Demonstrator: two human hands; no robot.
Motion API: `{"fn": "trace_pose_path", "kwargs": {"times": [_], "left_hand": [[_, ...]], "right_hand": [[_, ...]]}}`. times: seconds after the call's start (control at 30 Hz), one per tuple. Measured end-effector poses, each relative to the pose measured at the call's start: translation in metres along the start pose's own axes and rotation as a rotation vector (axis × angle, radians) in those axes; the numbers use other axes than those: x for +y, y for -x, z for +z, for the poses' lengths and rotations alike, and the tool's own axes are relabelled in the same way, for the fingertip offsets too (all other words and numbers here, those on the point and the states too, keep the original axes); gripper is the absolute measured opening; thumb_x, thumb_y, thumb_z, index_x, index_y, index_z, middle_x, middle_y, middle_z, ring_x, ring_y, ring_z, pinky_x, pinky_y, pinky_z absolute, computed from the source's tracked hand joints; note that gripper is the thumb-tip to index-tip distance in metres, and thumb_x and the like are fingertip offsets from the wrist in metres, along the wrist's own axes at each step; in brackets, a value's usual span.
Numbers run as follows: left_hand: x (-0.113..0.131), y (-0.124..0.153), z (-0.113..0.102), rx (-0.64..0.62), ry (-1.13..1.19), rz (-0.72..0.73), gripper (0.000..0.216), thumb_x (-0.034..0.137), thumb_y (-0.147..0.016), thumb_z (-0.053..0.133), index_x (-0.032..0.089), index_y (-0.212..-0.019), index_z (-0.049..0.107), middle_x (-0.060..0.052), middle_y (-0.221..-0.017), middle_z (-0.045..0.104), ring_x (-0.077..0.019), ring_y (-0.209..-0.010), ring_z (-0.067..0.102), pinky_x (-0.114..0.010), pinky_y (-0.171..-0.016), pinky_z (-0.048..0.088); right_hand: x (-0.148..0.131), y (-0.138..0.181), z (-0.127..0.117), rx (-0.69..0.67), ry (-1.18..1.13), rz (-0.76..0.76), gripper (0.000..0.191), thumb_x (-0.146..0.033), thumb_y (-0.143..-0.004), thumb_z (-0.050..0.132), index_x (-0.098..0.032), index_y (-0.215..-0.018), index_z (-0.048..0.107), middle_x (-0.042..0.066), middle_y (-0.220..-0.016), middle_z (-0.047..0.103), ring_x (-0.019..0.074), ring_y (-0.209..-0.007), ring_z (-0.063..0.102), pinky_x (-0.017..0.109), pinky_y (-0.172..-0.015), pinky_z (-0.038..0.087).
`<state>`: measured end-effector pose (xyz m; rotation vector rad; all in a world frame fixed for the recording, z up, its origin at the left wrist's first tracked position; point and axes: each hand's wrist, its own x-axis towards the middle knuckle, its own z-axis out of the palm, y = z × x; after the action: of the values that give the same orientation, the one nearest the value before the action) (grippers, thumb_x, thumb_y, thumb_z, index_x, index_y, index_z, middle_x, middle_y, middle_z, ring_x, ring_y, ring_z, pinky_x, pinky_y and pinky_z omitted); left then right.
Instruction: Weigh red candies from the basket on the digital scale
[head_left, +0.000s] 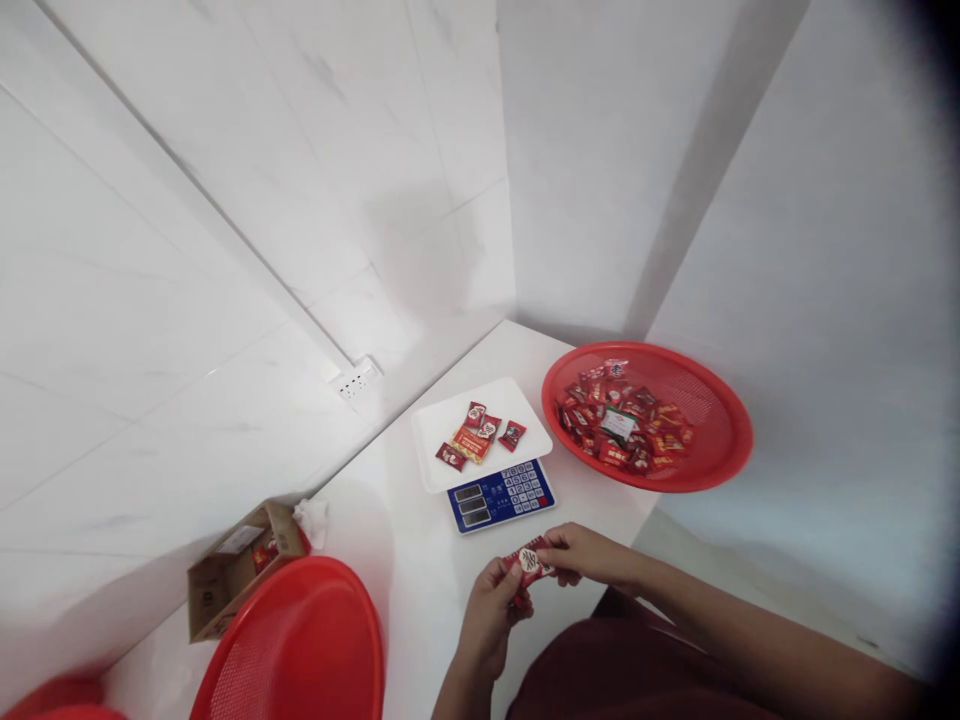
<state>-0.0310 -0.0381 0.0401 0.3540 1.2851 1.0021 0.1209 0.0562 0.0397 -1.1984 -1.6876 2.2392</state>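
Between my two hands, in front of the scale, is a red wrapped candy packet with a white round mark. My left hand pinches its left end, thumb on top. My right hand grips the right end between thumb and fingers. Just beyond them stands a digital scale with a blue keypad panel and a white weighing tray. Several red packets lie on that tray, one with a yellowish lower part.
A red basket holding many red packets sits at the table's right. Another red basket stands at the lower left, beside a cardboard box with a few packets inside. White walls meet behind the table; a power socket is on the left one.
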Motion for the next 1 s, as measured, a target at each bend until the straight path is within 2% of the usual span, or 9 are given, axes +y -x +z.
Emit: {"fn": "trace_pose_path", "kwargs": {"times": [0.2, 0.4, 0.5, 0.57, 0.63, 0.77, 0.87, 1.0], "left_hand": [[0.002, -0.003, -0.001, -0.056, -0.03, 0.043, 0.032, 0.044, -0.067, 0.063, 0.016, -0.066, 0.048, 0.002, -0.053, 0.051, -0.0078, -0.051, 0.042, -0.024, -0.057, 0.031], [0.003, -0.009, 0.002, 0.008, 0.007, 0.002, 0.037, 0.05, -0.062, 0.065, 0.016, -0.069, 0.05, 0.003, -0.052, 0.05, -0.0075, -0.048, 0.041, -0.024, -0.056, 0.032], [0.001, -0.012, 0.002, 0.089, 0.064, -0.011, 0.037, 0.052, -0.064, 0.062, 0.017, -0.068, 0.049, 0.004, -0.053, 0.049, -0.0074, -0.051, 0.042, -0.024, -0.056, 0.035], [0.0, -0.013, 0.0, 0.162, 0.141, -0.023, 0.033, 0.047, -0.064, 0.063, 0.018, -0.07, 0.048, 0.004, -0.056, 0.049, -0.0074, -0.053, 0.044, -0.024, -0.058, 0.037], [0.0, -0.012, -0.005, 0.212, 0.221, -0.033, 0.027, 0.034, -0.062, 0.067, 0.019, -0.073, 0.047, 0.004, -0.06, 0.051, -0.0074, -0.056, 0.047, -0.025, -0.064, 0.041], [-0.003, -0.008, -0.014, 0.227, 0.332, -0.034, 0.026, 0.011, -0.058, 0.065, 0.018, -0.077, 0.05, 0.001, -0.069, 0.057, -0.0094, -0.066, 0.056, -0.027, -0.075, 0.044], [-0.007, -0.005, -0.018, 0.239, 0.387, -0.036, 0.026, 0.01, -0.06, 0.066, 0.017, -0.08, 0.052, -0.004, -0.078, 0.063, -0.0125, -0.076, 0.061, -0.027, -0.079, 0.045], [-0.011, -0.003, -0.018, 0.248, 0.406, -0.042, 0.024, 0.018, -0.062, 0.071, 0.016, -0.079, 0.053, -0.006, -0.083, 0.065, -0.0135, -0.073, 0.063, -0.026, -0.076, 0.047]], "right_hand": [[0.003, -0.003, -0.001, 0.0, -0.009, 0.012, 0.031, -0.044, -0.07, 0.058, -0.013, -0.07, 0.056, -0.002, -0.057, 0.054, 0.0074, -0.051, 0.049, 0.019, -0.05, 0.038], [0.004, -0.005, -0.004, 0.017, -0.047, 0.024, 0.035, -0.048, -0.068, 0.06, -0.014, -0.071, 0.055, -0.002, -0.057, 0.055, 0.008, -0.052, 0.051, 0.019, -0.052, 0.039], [0.004, -0.008, -0.007, 0.052, -0.095, 0.046, 0.035, -0.048, -0.069, 0.06, -0.014, -0.071, 0.055, -0.002, -0.059, 0.054, 0.0071, -0.052, 0.051, 0.018, -0.051, 0.037], [0.004, -0.011, -0.01, 0.092, -0.147, 0.08, 0.034, -0.048, -0.069, 0.06, -0.014, -0.076, 0.056, -0.002, -0.061, 0.054, 0.0063, -0.053, 0.05, 0.018, -0.051, 0.036], [0.005, -0.015, -0.014, 0.154, -0.21, 0.131, 0.035, -0.047, -0.069, 0.061, -0.015, -0.082, 0.057, -0.001, -0.066, 0.056, 0.0056, -0.054, 0.05, 0.017, -0.052, 0.036], [0.01, -0.022, -0.025, 0.25, -0.293, 0.208, 0.033, -0.045, -0.07, 0.061, -0.016, -0.083, 0.055, 0.001, -0.075, 0.057, 0.005, -0.057, 0.051, 0.017, -0.054, 0.038], [0.013, -0.027, -0.031, 0.25, -0.309, 0.214, 0.03, -0.043, -0.071, 0.061, -0.016, -0.084, 0.054, 0.0, -0.076, 0.058, 0.0046, -0.057, 0.051, 0.017, -0.055, 0.038], [0.005, -0.036, -0.036, 0.254, -0.292, 0.202, 0.029, -0.042, -0.073, 0.061, -0.016, -0.084, 0.055, 0.002, -0.08, 0.059, 0.0044, -0.056, 0.051, 0.016, -0.054, 0.039]]}}
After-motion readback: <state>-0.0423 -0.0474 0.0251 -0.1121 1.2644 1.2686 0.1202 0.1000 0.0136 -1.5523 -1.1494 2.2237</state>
